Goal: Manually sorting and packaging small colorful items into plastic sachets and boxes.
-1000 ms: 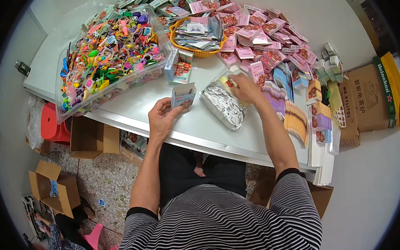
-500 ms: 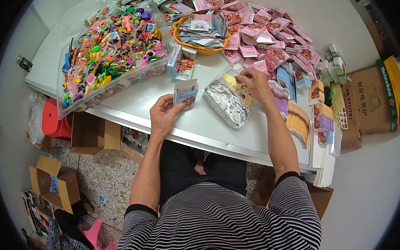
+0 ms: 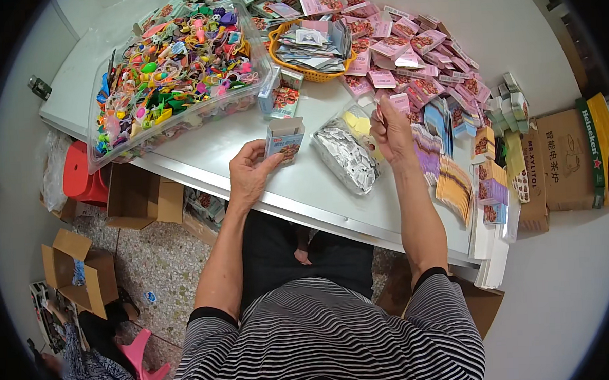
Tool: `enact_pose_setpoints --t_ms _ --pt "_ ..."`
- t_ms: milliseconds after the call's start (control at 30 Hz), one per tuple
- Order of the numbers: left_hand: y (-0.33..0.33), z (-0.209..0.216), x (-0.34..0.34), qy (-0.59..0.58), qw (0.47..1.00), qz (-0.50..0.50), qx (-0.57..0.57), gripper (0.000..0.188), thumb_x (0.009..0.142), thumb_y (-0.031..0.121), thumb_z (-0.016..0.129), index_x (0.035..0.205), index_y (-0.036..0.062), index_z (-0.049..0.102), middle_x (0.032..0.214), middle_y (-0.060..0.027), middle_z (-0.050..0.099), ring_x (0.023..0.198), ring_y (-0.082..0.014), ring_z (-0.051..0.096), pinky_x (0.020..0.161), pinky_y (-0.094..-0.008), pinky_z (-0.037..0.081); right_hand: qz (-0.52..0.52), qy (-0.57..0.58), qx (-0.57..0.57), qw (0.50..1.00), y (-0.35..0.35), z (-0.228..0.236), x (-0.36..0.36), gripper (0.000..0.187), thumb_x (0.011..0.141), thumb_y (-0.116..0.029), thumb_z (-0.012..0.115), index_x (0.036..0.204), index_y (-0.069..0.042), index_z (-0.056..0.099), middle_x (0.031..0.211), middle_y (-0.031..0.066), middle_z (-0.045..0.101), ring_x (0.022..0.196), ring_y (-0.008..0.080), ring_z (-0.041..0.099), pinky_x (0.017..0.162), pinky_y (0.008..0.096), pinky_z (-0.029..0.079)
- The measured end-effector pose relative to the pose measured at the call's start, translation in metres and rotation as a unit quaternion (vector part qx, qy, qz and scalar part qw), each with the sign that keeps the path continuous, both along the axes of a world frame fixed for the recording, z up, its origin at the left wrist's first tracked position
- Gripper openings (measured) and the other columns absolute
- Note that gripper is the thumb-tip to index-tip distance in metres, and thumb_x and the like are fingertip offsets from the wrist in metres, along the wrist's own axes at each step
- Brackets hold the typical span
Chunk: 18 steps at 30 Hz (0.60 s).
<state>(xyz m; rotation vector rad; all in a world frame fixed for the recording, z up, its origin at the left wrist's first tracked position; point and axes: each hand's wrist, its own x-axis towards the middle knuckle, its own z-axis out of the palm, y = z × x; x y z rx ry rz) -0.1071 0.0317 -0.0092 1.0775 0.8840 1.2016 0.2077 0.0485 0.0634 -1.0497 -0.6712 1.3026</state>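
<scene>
- Pink packets [image 3: 414,46] heap the back of a white tabletop [image 3: 211,160].
- Left hand [image 3: 251,173] pinches a small blue carton [image 3: 286,142] between thumb and fingers, just left of white sachets [image 3: 351,164].
- Right hand [image 3: 394,135] hangs beside the sachets, fingers curled together; any held item is unclear.
- Light, steady pressure should keep the carton's mouth uncrushed.
- Carton appears near upright, open end uppermost, long axis seemingly close to vertical.

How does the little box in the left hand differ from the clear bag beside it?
The box is smaller than the bag. The left hand holds the box; the bag lies on the table. The box has printed sides, while the bag is see-through, showing whitish pieces inside.
</scene>
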Motion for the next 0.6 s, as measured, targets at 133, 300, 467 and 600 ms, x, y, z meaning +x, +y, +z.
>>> enact_pose_setpoints --t_ms 133,300,467,600 --pt "0.000 0.000 -0.003 0.001 1.000 0.000 0.002 0.034 0.087 0.002 0.076 0.117 -0.0068 0.060 0.107 -0.0133 0.070 0.097 -0.0162 0.067 0.088 -0.0284 0.055 0.061 0.156 0.016 0.986 -0.004 0.001 -0.025 0.027 0.103 -0.037 0.058 0.090 -0.013 0.058 0.068 -0.0057 0.045 0.051 0.0037 0.036 0.042 0.0186 0.027" --pt "-0.002 0.002 -0.002 0.010 1.000 0.004 0.014 0.034 0.089 0.002 0.074 0.118 -0.0064 0.060 0.106 -0.0147 0.071 0.095 -0.0171 0.069 0.082 -0.0281 0.058 0.102 0.271 0.075 0.954 -0.009 0.010 -0.050 0.030 0.105 -0.038 0.054 0.094 -0.011 0.058 0.068 -0.0058 0.037 0.052 0.0054 0.034 0.044 0.0200 0.029" --pt "-0.004 0.001 -0.014 -0.003 1.000 0.002 0.006 0.034 0.088 0.002 0.074 0.118 -0.0062 0.060 0.107 -0.0144 0.071 0.095 -0.0167 0.068 0.082 -0.0279 0.058 0.076 0.214 0.087 0.970 -0.012 0.010 -0.078 0.029 0.104 -0.035 0.056 0.095 -0.008 0.059 0.068 -0.0042 0.042 0.052 0.0062 0.036 0.042 0.0210 0.030" --pt "-0.001 -0.004 -0.024 -0.007 1.000 -0.008 0.003 0.034 0.088 0.001 0.074 0.118 -0.0058 0.060 0.107 -0.0142 0.071 0.096 -0.0167 0.068 0.083 -0.0278 0.058 -0.032 -0.108 0.134 0.985 -0.017 0.011 -0.119 0.022 0.102 -0.028 0.061 0.096 -0.006 0.062 0.071 -0.0011 0.055 0.052 0.0068 0.046 0.043 0.0211 0.037"
